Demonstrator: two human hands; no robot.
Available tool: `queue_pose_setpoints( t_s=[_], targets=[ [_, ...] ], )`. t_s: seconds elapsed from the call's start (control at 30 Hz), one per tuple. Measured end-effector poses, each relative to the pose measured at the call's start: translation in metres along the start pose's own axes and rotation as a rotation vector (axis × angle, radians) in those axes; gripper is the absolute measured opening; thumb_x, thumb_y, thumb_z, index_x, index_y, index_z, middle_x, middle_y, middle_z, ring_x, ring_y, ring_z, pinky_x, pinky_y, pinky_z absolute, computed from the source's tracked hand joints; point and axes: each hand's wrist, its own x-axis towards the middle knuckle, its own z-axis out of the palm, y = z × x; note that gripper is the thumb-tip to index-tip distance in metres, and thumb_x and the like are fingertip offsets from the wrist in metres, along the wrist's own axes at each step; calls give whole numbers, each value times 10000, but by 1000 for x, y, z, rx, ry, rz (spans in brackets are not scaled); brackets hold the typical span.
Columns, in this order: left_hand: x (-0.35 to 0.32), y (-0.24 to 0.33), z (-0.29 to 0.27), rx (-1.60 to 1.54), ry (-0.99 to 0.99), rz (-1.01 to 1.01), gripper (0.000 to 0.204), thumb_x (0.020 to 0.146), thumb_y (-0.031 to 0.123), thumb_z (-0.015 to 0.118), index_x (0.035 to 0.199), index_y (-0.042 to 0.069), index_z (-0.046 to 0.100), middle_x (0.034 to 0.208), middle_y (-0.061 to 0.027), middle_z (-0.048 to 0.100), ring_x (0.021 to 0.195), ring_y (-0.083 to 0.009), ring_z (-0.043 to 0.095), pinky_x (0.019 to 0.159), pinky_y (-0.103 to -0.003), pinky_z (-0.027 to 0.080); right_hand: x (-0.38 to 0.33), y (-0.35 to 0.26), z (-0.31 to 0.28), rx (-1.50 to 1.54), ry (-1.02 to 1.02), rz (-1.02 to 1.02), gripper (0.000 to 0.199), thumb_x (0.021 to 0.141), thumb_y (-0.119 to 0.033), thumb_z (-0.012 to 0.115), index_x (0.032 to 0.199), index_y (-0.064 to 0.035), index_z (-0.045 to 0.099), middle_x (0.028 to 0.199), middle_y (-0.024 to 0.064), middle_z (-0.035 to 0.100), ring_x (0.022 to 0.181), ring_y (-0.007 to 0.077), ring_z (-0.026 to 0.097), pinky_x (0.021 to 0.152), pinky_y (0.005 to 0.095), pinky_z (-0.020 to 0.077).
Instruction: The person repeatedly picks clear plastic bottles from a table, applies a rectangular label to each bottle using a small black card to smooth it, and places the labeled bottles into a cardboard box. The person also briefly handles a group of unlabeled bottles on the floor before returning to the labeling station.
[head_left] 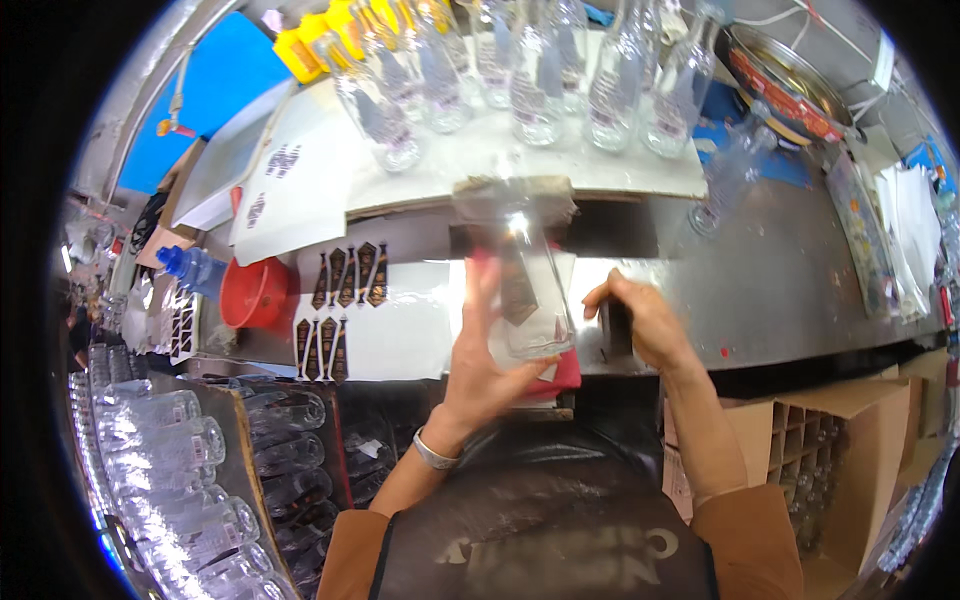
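Observation:
A clear glass bottle [545, 315] lies tilted in front of me, its base toward me and its upper part blurred. My left hand [480, 365] holds it from the left, thumb by the base and fingers smeared by motion. A dark tie-shaped decal [518, 290] shows on or through the glass. To the right of the bottle, my right hand [645, 318] is closed with curled fingers, apart from the glass. Below those fingers is a dark patch; whether they hold something is unclear. Under the bottle is a red cloth [567, 372].
Several clear bottles [538, 110] stand on a white board behind. Rows of tie-shaped decals [348, 275] lie on a white sheet at left, near a red bowl [255, 292]. Crates of bottles [180, 445] stand lower left, a divided cardboard box [880, 440] lower right.

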Motion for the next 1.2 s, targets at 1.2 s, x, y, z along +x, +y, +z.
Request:
queue_pose_setpoints(
  t_s=[1.2],
  targets=[
    [95, -20, -199, 1317, 155, -3, 683, 953, 491, 605, 1406, -13, 518, 1495, -215, 453, 1435, -380, 358, 1185, -541, 235, -28, -3, 23, -838, 220, -278, 278, 863, -81, 711, 1121, 22, 694, 790, 87, 688, 542, 115, 500, 540, 270, 429]
  ],
)
